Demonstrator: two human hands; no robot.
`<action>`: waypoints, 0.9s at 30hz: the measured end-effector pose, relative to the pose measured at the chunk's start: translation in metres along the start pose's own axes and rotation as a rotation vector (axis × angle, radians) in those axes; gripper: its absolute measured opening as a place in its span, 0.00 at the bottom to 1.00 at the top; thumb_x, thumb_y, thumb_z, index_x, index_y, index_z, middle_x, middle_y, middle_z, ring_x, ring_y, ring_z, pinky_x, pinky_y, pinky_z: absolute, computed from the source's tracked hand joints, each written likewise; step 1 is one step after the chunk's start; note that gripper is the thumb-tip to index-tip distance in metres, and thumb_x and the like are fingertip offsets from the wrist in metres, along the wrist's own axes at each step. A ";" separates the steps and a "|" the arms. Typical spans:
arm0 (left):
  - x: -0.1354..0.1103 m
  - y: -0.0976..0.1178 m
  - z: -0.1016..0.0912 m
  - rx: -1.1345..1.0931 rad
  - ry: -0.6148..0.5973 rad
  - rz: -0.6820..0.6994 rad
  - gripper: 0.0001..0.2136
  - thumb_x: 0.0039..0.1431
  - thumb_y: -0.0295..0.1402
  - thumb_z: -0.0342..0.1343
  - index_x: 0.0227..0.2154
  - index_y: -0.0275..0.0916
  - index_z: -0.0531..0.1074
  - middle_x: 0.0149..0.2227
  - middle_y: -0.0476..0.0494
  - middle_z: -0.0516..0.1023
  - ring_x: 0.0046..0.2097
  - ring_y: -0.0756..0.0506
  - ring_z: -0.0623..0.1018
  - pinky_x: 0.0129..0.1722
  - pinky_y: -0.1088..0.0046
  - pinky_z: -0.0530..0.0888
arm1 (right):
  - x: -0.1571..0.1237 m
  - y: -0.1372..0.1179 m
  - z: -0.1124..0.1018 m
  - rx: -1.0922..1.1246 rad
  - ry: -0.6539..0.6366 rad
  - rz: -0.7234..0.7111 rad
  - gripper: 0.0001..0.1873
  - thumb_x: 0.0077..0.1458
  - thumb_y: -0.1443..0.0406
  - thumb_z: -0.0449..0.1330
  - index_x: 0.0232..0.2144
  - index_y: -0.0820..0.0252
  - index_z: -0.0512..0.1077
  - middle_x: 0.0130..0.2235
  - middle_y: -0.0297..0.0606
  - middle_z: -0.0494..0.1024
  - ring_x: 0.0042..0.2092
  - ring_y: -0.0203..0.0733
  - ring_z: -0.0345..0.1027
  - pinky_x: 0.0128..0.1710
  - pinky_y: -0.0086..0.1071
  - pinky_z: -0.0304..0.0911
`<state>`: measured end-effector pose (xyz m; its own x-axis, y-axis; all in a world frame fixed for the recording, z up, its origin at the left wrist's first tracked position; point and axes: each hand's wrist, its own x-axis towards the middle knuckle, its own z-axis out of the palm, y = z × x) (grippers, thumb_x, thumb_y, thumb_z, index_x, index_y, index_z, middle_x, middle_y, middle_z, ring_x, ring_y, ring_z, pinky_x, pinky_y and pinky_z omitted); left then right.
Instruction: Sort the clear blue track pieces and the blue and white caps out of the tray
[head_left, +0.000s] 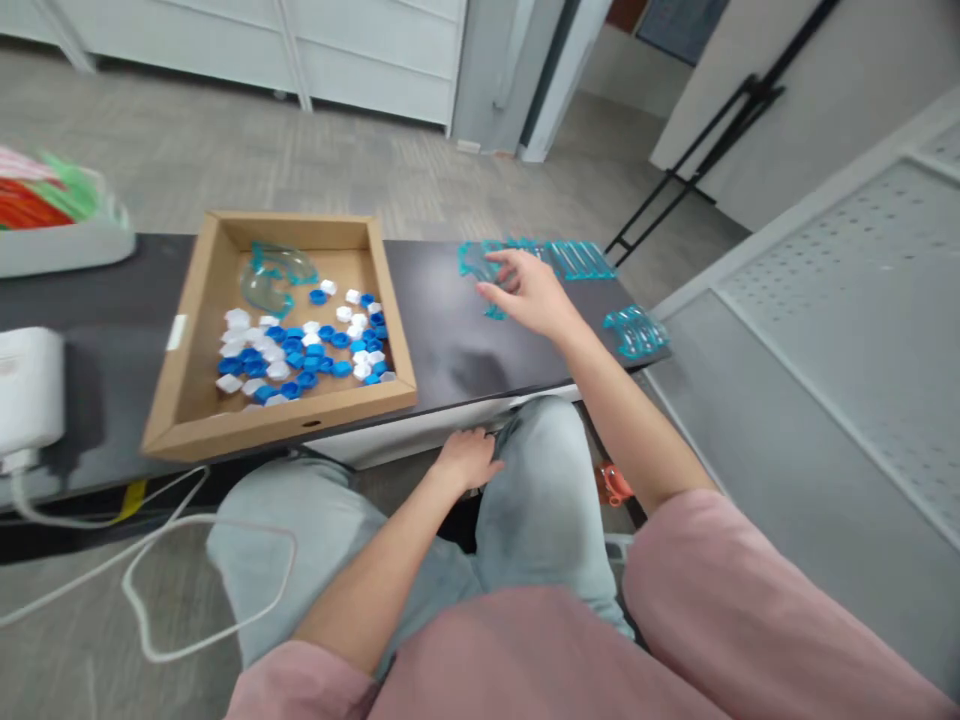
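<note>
Piece [472, 262], clear with teal edges, lies on the table [431, 300] at 10 o'clock from your right hand [529, 290], just beside the fingertips; your right hand is the nearer, fingers spread, thumb apart, nothing seen in its grasp. Your left hand [466, 458] lies slack at 7 o'clock from it, by your right knee [544, 450], with no object visible in it; its palm is hidden. A row [583, 260] of similar clear parts lies at 2 o'clock, a group [636, 332] at 4 o'clock; the box [395, 320] of caps [311, 345] sits at 9 o'clock. Your right hand partly covers the piece; its long axis cannot be told; fingertip contact is likewise unclear.
</note>
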<state>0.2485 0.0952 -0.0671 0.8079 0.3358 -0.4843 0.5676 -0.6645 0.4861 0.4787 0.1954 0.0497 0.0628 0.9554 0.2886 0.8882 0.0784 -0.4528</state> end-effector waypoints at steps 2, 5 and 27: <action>0.004 0.001 0.001 0.058 -0.019 0.003 0.20 0.84 0.45 0.57 0.68 0.43 0.84 0.73 0.29 0.84 0.73 0.27 0.83 0.74 0.49 0.77 | -0.031 0.021 -0.011 -0.146 -0.021 0.147 0.31 0.73 0.50 0.71 0.71 0.54 0.80 0.52 0.42 0.89 0.49 0.53 0.83 0.54 0.45 0.78; 0.010 0.001 0.006 0.117 -0.044 0.022 0.21 0.86 0.43 0.55 0.68 0.39 0.83 0.72 0.27 0.84 0.72 0.28 0.84 0.74 0.51 0.78 | -0.077 0.052 -0.022 -0.379 -0.053 0.328 0.26 0.75 0.53 0.70 0.68 0.56 0.82 0.53 0.47 0.90 0.58 0.62 0.81 0.62 0.51 0.74; 0.034 0.001 0.025 0.204 -0.094 0.049 0.20 0.85 0.41 0.54 0.68 0.41 0.82 0.71 0.29 0.85 0.66 0.30 0.88 0.68 0.57 0.79 | -0.158 0.182 -0.050 -0.468 0.230 0.673 0.31 0.70 0.48 0.69 0.68 0.53 0.80 0.70 0.61 0.78 0.71 0.75 0.65 0.72 0.67 0.60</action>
<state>0.2731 0.0895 -0.1011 0.8097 0.2424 -0.5344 0.4768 -0.8027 0.3582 0.6531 0.0439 -0.0357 0.6911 0.6706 0.2697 0.7218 -0.6600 -0.2084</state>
